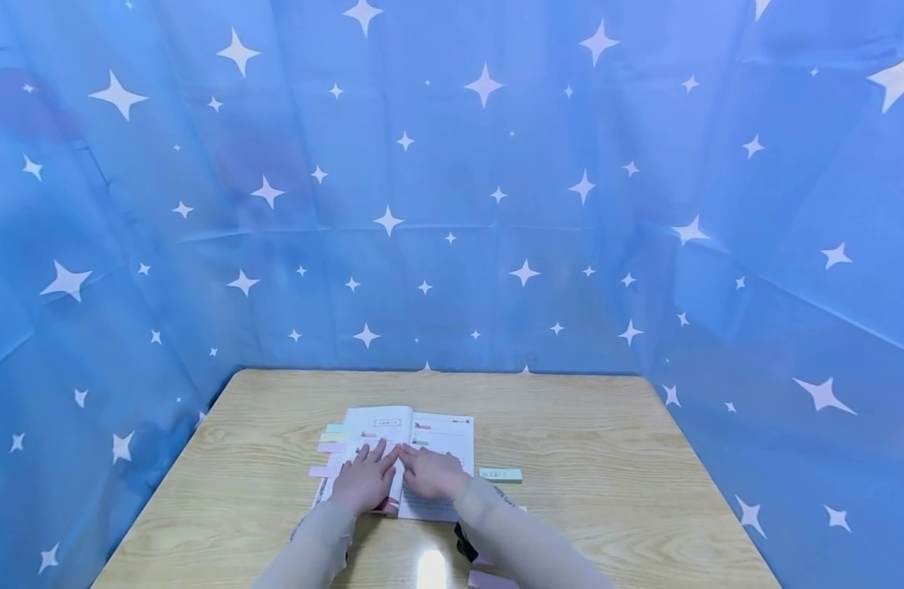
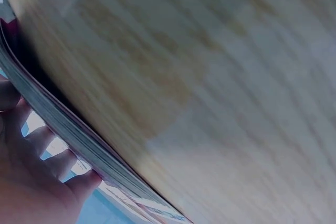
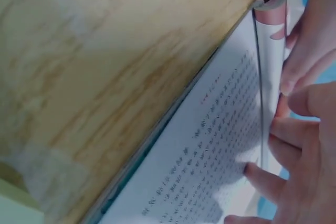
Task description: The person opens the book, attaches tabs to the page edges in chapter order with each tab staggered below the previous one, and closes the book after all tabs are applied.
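An open book with printed white pages lies on the table in the head view. My left hand rests on its left page with fingers spread. My right hand presses near the centre fold, its fingertips close to the left hand's. In the right wrist view, the fingers of my right hand touch the page beside the raised fold. Seen from the left wrist, my left hand lies along the thick edge of the book. Coloured sticky tabs stick out from the book's left side.
A green sticky strip with writing lies right of the book on the wooden table. Below the right forearm are a partly hidden black object and a pink piece. A blue star-patterned curtain surrounds the table.
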`<act>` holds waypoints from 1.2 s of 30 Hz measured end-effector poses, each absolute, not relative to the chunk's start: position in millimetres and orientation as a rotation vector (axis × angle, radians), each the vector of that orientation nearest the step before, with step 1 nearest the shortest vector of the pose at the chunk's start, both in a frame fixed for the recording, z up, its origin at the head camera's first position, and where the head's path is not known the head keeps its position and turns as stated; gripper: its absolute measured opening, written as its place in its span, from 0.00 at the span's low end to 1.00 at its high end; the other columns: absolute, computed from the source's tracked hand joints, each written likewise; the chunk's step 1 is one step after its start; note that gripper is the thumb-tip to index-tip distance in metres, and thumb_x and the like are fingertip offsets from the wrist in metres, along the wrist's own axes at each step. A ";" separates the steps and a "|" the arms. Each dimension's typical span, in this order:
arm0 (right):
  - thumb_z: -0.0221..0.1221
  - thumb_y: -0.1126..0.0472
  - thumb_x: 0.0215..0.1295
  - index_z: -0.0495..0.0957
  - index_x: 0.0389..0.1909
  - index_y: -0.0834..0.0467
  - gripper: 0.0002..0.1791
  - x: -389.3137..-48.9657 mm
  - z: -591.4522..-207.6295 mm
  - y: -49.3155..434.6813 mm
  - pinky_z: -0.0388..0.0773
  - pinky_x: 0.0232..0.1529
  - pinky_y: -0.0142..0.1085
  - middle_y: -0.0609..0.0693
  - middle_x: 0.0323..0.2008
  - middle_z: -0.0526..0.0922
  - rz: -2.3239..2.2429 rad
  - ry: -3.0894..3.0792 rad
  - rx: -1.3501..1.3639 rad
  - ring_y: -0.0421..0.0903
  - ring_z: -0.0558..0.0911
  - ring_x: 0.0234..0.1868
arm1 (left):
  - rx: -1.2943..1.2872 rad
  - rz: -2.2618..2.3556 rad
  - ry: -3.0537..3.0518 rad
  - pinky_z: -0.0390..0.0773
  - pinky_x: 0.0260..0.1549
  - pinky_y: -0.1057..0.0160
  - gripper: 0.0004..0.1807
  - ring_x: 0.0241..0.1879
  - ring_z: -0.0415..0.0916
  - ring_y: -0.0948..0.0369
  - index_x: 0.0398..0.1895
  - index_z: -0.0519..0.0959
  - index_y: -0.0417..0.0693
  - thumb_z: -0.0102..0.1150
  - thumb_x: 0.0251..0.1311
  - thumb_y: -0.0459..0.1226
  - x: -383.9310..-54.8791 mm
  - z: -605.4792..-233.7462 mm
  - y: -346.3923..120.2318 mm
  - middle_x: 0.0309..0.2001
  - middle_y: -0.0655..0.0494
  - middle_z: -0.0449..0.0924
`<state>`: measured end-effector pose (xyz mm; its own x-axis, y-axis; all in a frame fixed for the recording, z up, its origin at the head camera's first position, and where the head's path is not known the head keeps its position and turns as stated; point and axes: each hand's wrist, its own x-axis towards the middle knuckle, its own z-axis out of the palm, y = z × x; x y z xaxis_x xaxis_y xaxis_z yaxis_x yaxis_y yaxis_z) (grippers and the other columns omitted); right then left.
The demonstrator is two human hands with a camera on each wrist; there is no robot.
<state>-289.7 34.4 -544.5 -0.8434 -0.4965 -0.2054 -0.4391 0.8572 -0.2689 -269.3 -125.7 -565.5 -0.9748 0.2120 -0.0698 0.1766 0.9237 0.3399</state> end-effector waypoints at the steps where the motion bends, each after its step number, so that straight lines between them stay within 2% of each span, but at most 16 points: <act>1: 0.43 0.51 0.74 0.65 0.71 0.49 0.26 -290.2 -544.5 33.3 0.63 0.61 0.64 0.38 0.71 0.62 -0.309 2.767 -0.707 0.49 0.66 0.69 | 0.300 0.513 2.974 0.55 0.61 0.31 0.24 0.70 0.53 0.38 0.70 0.68 0.53 0.42 0.73 0.44 -270.0 -565.6 -126.3 0.71 0.46 0.60; 7: 0.40 0.51 0.74 0.65 0.71 0.50 0.27 -295.5 -549.1 27.0 0.61 0.62 0.65 0.41 0.71 0.63 -0.319 2.809 -0.688 0.47 0.65 0.69 | 0.290 0.497 2.981 0.55 0.62 0.31 0.24 0.70 0.52 0.38 0.70 0.67 0.53 0.42 0.73 0.44 -272.9 -563.2 -129.6 0.71 0.46 0.60; 22: 0.44 0.50 0.74 0.68 0.69 0.54 0.26 -325.5 -549.4 24.9 0.60 0.62 0.66 0.45 0.70 0.65 -0.345 2.901 -0.555 0.52 0.65 0.69 | 0.312 0.551 2.991 0.55 0.62 0.31 0.24 0.69 0.53 0.38 0.70 0.68 0.54 0.43 0.73 0.46 -275.2 -563.9 -128.4 0.71 0.46 0.61; 36: 0.46 0.49 0.72 0.66 0.70 0.56 0.29 -339.9 -554.6 18.1 0.56 0.64 0.67 0.48 0.71 0.63 -0.368 2.900 -0.483 0.54 0.64 0.69 | 0.310 0.508 2.987 0.57 0.60 0.31 0.24 0.69 0.55 0.37 0.69 0.69 0.55 0.43 0.72 0.47 -272.1 -568.3 -128.2 0.70 0.46 0.62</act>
